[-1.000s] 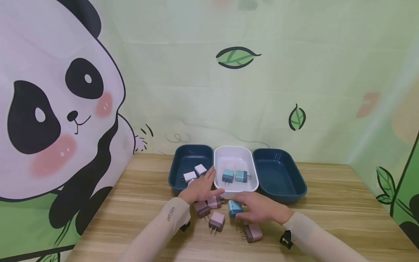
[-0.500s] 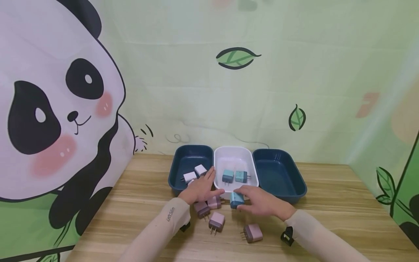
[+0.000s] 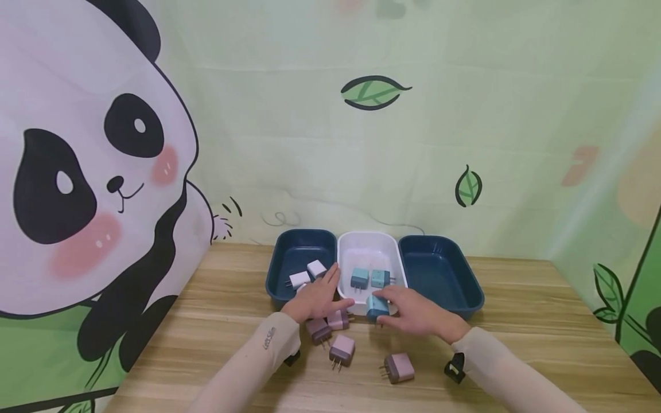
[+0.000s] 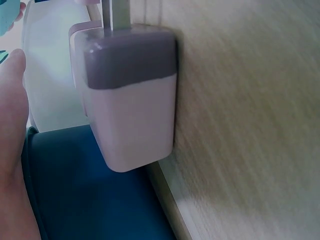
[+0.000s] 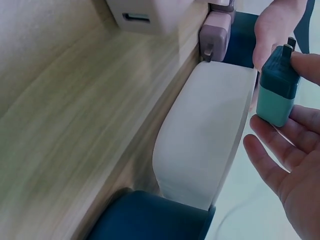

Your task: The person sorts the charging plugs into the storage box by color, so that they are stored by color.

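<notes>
My right hand pinches a teal plug charger between thumb and fingers, above the front rim of the white tray. Its metal prongs show beside the thumb in the right wrist view. Two more teal chargers lie inside that tray. My left hand lies with straight fingers over the place where the left blue tray and the white tray meet, holding nothing. White chargers sit in the left blue tray, partly hidden by this hand. Pink chargers lie on the table just below it.
On the right stands another dark blue tray with nothing in it. One pink charger lies apart, nearer the front of the wooden table. A cloth backdrop with a panda rises behind the trays.
My right hand has lifted the teal charger from among the pink ones and carried it up and slightly right to the white tray's front rim. My left hand has stayed in place.
</notes>
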Tool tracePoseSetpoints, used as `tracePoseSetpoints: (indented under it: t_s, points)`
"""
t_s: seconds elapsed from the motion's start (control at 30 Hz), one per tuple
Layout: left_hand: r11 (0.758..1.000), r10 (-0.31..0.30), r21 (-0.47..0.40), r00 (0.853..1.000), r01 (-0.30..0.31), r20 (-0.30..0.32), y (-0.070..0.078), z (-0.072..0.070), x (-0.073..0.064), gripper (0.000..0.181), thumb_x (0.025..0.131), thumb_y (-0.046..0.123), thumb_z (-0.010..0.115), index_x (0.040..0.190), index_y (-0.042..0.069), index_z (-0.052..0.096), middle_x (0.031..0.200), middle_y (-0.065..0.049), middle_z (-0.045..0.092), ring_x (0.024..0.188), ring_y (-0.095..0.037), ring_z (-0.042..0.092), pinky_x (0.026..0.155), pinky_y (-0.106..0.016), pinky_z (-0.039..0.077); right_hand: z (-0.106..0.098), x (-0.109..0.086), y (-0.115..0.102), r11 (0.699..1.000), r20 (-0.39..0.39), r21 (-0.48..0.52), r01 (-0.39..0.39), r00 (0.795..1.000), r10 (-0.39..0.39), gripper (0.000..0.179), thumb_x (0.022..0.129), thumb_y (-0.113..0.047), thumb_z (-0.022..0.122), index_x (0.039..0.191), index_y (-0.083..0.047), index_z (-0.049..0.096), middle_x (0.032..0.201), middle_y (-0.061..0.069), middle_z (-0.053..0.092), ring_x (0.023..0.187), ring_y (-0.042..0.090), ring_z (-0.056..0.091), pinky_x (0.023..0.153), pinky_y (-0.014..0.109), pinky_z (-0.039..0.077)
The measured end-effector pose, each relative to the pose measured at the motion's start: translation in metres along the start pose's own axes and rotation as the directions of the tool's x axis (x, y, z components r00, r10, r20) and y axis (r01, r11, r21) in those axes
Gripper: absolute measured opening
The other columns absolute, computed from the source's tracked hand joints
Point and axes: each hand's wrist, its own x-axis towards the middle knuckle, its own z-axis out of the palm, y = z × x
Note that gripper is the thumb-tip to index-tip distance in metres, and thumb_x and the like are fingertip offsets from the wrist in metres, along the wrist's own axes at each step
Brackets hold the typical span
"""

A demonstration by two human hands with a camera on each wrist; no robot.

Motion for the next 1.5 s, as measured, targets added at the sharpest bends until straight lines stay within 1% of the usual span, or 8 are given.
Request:
tracePoseSetpoints:
  t_s: [0.13, 0.33, 0.4, 0.63, 0.9, 1.03, 1.27, 1.5]
  points:
    - [1.0, 0.004, -0.006, 1.0, -0.004, -0.004, -0.001, 0.002, 0.0, 0.092, 0.089, 0.066, 0.043, 0.152, 0.007, 0.011, 0.159, -0.006, 0.005, 0.137, -0.029, 0.03, 0.105, -0.045, 0.034, -0.001, 0.001, 0.003, 1.0, -0.01, -0.002, -0.028, 1.0, 0.028, 0.054, 0.091, -0.036, 0.062, 0.135, -0.008, 0.05, 0.123, 0.005, 0.056, 0.1, 0.014, 0.054, 0.087, 0.035, 0.05]
    - [1.0, 0.012, -0.004, 1.0, -0.012, -0.01, 0.0, 0.001, 0.0, 0.092, 0.089, 0.065, 0.043, 0.152, 0.007, 0.011, 0.159, -0.007, 0.005, 0.137, -0.029, 0.03, 0.105, -0.045, 0.034, -0.002, 0.003, 0.008, 1.0, -0.044, 0.0, -0.03, 0.999, 0.03, 0.052, 0.092, -0.033, 0.061, 0.135, -0.006, 0.049, 0.118, 0.004, 0.056, 0.094, 0.013, 0.053, 0.08, 0.03, 0.051]
    - [1.0, 0.013, 0.005, 1.0, -0.013, -0.012, 0.0, 0.001, -0.001, 0.092, 0.089, 0.065, 0.043, 0.152, 0.006, 0.011, 0.159, -0.007, 0.005, 0.137, -0.029, 0.03, 0.105, -0.045, 0.034, -0.003, 0.004, 0.01, 0.999, -0.051, 0.003, -0.034, 0.998, 0.034, 0.053, 0.092, -0.032, 0.062, 0.135, -0.006, 0.049, 0.117, 0.004, 0.056, 0.094, 0.013, 0.053, 0.08, 0.031, 0.051]
    - [1.0, 0.012, 0.013, 1.0, -0.012, -0.006, 0.0, 0.0, -0.001, 0.092, 0.089, 0.066, 0.042, 0.152, 0.007, 0.011, 0.159, -0.006, 0.004, 0.137, -0.029, 0.03, 0.105, -0.045, 0.034, -0.004, 0.009, 0.016, 0.995, -0.059, 0.002, -0.095, 0.994, 0.095, 0.054, 0.091, -0.035, 0.062, 0.135, -0.007, 0.049, 0.114, 0.002, 0.056, 0.096, 0.018, 0.053, 0.083, 0.033, 0.048]
    - [1.0, 0.015, 0.006, 1.0, -0.015, -0.005, 0.0, 0.0, -0.001, 0.091, 0.089, 0.065, 0.043, 0.152, 0.006, 0.011, 0.159, -0.007, 0.004, 0.137, -0.03, 0.03, 0.105, -0.046, 0.034, -0.004, 0.018, 0.022, 0.994, -0.081, -0.007, -0.111, 0.991, 0.11, 0.052, 0.091, -0.033, 0.063, 0.131, -0.003, 0.052, 0.107, 0.004, 0.057, 0.09, 0.018, 0.052, 0.081, 0.036, 0.047]
    - [1.0, 0.012, 0.005, 1.0, -0.012, -0.002, 0.0, -0.001, -0.002, 0.092, 0.089, 0.065, 0.044, 0.152, 0.007, 0.011, 0.159, -0.006, 0.004, 0.137, -0.029, 0.029, 0.105, -0.045, 0.033, -0.005, 0.021, 0.024, 0.99, -0.084, -0.005, -0.144, 0.986, 0.143, 0.052, 0.09, -0.033, 0.063, 0.131, -0.002, 0.052, 0.109, 0.006, 0.058, 0.091, 0.018, 0.052, 0.081, 0.036, 0.047]
    - [1.0, 0.011, 0.016, 1.0, -0.011, 0.003, 0.0, -0.001, -0.001, 0.092, 0.089, 0.066, 0.042, 0.152, 0.008, 0.01, 0.159, -0.005, 0.003, 0.137, -0.028, 0.029, 0.106, -0.044, 0.033, -0.005, 0.026, 0.03, 0.978, -0.087, 0.032, -0.208, 0.974, 0.21, 0.053, 0.09, -0.034, 0.064, 0.131, -0.002, 0.052, 0.115, 0.009, 0.058, 0.097, 0.022, 0.054, 0.086, 0.039, 0.048]
    - [1.0, 0.012, 0.02, 1.0, -0.012, 0.001, 0.0, -0.001, -0.001, 0.093, 0.088, 0.068, 0.042, 0.152, 0.008, 0.011, 0.159, -0.006, 0.004, 0.137, -0.029, 0.029, 0.106, -0.044, 0.033, -0.005, 0.03, 0.032, 0.973, -0.091, 0.051, -0.227, 0.969, 0.231, 0.051, 0.089, -0.033, 0.065, 0.128, -0.003, 0.053, 0.112, 0.007, 0.059, 0.094, 0.022, 0.054, 0.083, 0.038, 0.048]
